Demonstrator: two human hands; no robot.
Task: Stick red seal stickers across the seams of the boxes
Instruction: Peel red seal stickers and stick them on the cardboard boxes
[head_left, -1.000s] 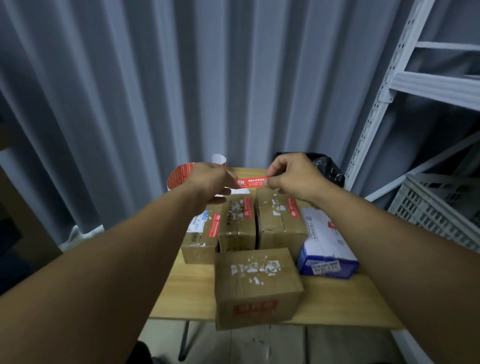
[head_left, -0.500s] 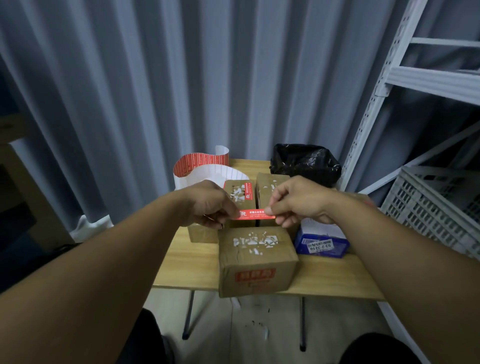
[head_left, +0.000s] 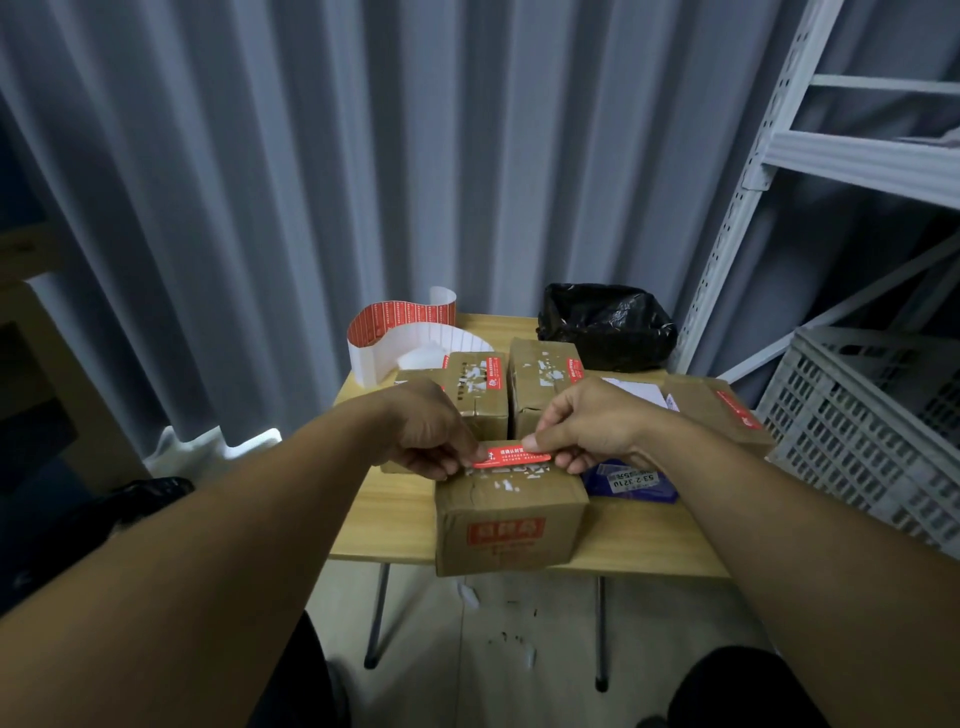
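Currently, the sticker is a red strip with rounded ends and white print. It is held flat and crosswise over the far edge of the nearest box; whether it touches the cardboard cannot be told. That box is brown, scarred with white label residue, bears a red label on its front and stands at the near edge of the bench. Your left hand pinches the sticker's left end and your right hand its right end. The fingers are clamped on it, knuckles up, forearms stretched forward.
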